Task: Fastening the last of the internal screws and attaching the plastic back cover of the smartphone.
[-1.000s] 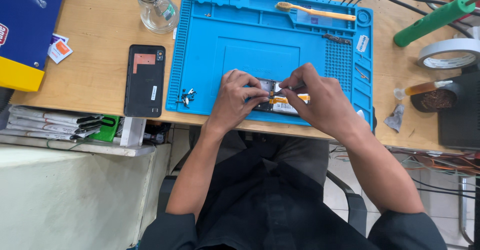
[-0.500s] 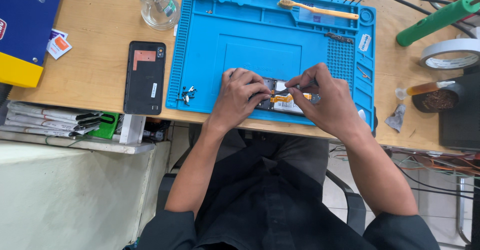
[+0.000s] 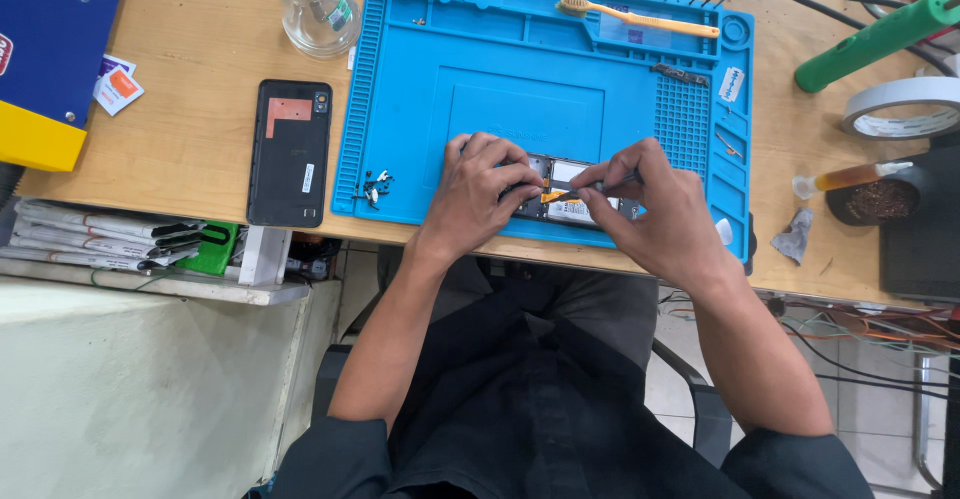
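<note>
Phone (image 3: 568, 191) lies lengthwise, left to right.

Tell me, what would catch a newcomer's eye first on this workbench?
First, the bright blue work mat covering the middle of the wooden desk. At its near edge, the left hand steadies an opened phone while the right hand works a thin tool into it. To the mat's left lies a black phone back cover; a toothbrush rests along the far edge.
</note>
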